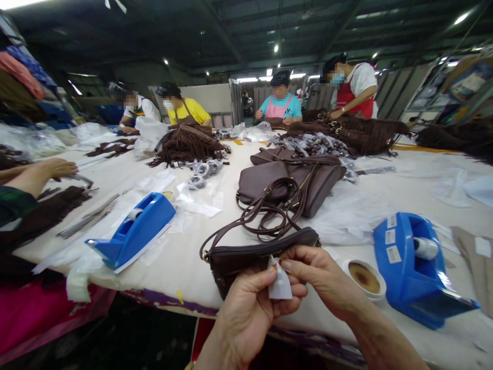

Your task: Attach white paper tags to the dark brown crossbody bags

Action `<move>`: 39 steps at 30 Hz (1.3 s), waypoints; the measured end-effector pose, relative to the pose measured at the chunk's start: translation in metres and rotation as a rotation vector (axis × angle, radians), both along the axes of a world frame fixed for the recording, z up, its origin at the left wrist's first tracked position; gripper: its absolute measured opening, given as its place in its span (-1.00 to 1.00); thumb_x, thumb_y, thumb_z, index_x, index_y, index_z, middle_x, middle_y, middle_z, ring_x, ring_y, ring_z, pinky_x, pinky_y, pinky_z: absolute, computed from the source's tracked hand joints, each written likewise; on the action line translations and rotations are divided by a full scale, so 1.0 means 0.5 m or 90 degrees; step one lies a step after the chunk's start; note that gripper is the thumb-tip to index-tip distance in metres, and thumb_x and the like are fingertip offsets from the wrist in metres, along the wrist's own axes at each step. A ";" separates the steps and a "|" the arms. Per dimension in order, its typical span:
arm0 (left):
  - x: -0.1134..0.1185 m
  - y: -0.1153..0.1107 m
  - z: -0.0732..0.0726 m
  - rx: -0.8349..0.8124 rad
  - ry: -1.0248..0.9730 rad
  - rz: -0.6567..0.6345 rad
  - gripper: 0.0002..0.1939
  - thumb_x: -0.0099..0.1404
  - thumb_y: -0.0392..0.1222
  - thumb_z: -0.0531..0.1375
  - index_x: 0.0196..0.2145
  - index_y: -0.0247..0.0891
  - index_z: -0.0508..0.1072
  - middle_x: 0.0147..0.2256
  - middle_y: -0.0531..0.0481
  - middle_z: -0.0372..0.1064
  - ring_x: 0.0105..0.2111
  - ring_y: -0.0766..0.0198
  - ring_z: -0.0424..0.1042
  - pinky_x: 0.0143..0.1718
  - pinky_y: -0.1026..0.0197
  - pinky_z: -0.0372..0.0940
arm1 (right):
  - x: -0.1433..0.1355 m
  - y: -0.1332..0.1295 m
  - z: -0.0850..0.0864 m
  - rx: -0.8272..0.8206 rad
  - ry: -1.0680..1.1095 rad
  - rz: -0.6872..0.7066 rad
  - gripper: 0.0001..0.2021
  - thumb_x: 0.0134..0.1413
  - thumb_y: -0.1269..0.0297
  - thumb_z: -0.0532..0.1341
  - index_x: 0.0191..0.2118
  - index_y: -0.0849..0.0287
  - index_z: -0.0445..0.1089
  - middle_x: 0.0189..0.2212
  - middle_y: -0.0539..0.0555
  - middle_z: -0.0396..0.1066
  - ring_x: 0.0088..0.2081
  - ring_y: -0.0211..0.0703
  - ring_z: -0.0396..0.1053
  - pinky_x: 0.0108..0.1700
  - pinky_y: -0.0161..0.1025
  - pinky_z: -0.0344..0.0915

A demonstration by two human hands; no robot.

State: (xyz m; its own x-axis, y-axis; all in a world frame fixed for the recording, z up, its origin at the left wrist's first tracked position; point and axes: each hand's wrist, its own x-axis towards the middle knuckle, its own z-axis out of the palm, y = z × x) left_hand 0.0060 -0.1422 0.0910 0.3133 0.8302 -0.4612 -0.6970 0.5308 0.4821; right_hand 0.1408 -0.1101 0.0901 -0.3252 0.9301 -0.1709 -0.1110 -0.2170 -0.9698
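Two hands [287,293] — smooth leather bag [246,257]

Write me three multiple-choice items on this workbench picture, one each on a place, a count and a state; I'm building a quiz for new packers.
1. Where does the small white paper tag sit?
A. between both hands' fingertips, at the zipper of the dark brown leather handbag
B. on a tape dispenser
C. in the cup

2. How many blue plastic tape dispensers stand on the white table?
A. one
B. two
C. four

3. How is the front handbag's zipper?
A. wide open
B. closed
C. torn off

Answers: 1 A, the left hand and right hand pinch the tag there. 2 B, one at left, one at right. 3 B, its teeth line shows no gap.
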 end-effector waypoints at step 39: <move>-0.006 0.011 -0.010 0.022 0.069 0.058 -0.94 0.09 -0.35 0.22 -0.45 -0.43 0.46 -0.59 -0.05 0.39 -0.63 0.32 0.36 -0.59 0.28 0.27 | -0.038 -0.018 -0.029 0.189 -0.141 -0.175 -0.83 -0.09 0.18 0.25 -0.46 0.19 0.47 -0.51 -0.01 0.46 -0.44 -0.24 0.35 -0.37 -0.37 0.28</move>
State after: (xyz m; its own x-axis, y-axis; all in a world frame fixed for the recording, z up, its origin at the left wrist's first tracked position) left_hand 0.0030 -0.1367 0.0862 0.1855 0.8686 -0.4594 -0.6846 0.4496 0.5737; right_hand 0.1221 -0.1189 0.0757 -0.0455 0.9959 0.0778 0.0910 0.0817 -0.9925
